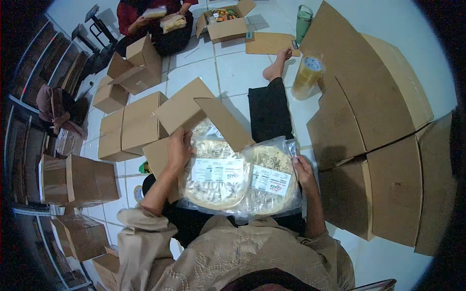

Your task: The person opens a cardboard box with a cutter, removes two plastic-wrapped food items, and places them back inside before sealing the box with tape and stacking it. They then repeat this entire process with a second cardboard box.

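Two flat, round, pale items in clear plastic packs with white printed labels lie side by side over my lap. My left hand (180,149) is at the upper left edge of the left pack (216,186), beside the open carton's flap; its fingertips are partly hidden. With my right hand (305,172) I grip the plastic edge of the right pack (271,194), fingers bent round it. Just beyond them stands an open cardboard box (187,107), its flaps raised, with another plastic pack (206,128) showing inside.
Closed cartons (131,126) line the left side. Large cardboard boxes (383,97) stand at the right. Rolls of tape (308,75) and a green bottle (303,24) are ahead. One person (131,22) holds packs at the top; another (56,109) sits at the left.
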Tool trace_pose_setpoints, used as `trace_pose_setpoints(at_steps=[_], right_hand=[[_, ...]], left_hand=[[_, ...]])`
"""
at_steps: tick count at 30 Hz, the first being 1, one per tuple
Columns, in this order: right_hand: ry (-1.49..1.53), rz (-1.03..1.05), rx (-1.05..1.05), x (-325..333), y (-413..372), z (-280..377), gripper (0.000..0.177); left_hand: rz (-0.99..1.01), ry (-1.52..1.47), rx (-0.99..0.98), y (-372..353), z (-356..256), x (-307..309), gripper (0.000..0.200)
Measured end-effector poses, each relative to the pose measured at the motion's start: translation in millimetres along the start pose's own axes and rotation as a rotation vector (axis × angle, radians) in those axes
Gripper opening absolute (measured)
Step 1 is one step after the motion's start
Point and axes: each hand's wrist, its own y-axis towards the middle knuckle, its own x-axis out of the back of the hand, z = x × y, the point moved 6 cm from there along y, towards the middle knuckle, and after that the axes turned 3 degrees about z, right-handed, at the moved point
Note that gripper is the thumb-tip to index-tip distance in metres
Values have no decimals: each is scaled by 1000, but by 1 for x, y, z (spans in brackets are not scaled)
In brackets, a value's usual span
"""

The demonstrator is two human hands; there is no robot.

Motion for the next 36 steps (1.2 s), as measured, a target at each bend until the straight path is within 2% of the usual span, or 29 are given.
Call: trace_pose_setpoints(at_steps=[2,4,6,8,9,11,14,15,16,17,18,20,21,22,23,24,25,26,27,28,30,31,33,34,36], right_hand=[[-46,-28,41,-1,12,1,31],[-89,-67,96,-3,27,18,35],[-695,-134,483,-36,20,99,51],[-729,124,594,-78,24,141,61],[-730,126,594,-95,26,155,61],[-950,214,848,-136,23,177,51],[-878,294,929,-159,51,161,46],[-750,306,785,-154,65,157,42],[-750,311,790,-148,72,157,42],[-636,284,780,-136,78,162,41],[-523,260,766,-130,79,170,41],[-498,297,689,-135,70,172,41],[-682,352,841,-146,59,176,40],[-866,403,992,-158,48,177,38],[-1018,364,1090,-164,41,180,30],[-1021,363,1090,-162,44,179,30],[-1086,256,1019,-153,57,175,26],[-1146,151,949,-143,70,168,23],[-1033,-5,858,-128,83,167,20],[-1146,-11,888,-115,85,165,23],[-1212,-128,739,-83,93,146,29],[-1211,-130,735,-71,94,133,29],[-1110,6,511,-51,97,102,34],[-1115,0,507,-45,92,97,34],[-727,118,408,-36,83,90,34]], left_hand=[[96,6,-8,3,15,-13,2],[101,86,-43,1,22,-22,3],[126,-88,-13,-2,19,-23,4],[157,-103,10,-5,22,-26,6],[152,-186,-11,-8,28,-31,10],[134,-260,-25,-13,30,-28,14],[106,-205,2,-14,30,-20,15],[40,-163,52,-11,37,-15,12],[-26,-122,104,-8,47,-11,11],[-96,-264,166,-4,76,-17,10],[-102,-268,174,3,86,-15,10],[-193,-37,199,11,102,-9,9],[-236,-29,236,13,109,-9,17],[-234,-34,236,16,112,-15,17],[-301,-63,261,19,116,-16,16],[-368,-91,289,20,121,-17,16],[-370,-91,291,23,125,-22,16],[-299,-204,361,24,132,-35,12],[-232,-66,225,24,118,-39,8],[-183,67,82,22,105,-44,9],[65,359,67,15,86,-51,11],[68,359,65,14,89,-53,11],[64,682,-182,12,77,-63,19],[64,676,-187,11,73,-65,19],[27,638,-285,4,31,-55,23]])
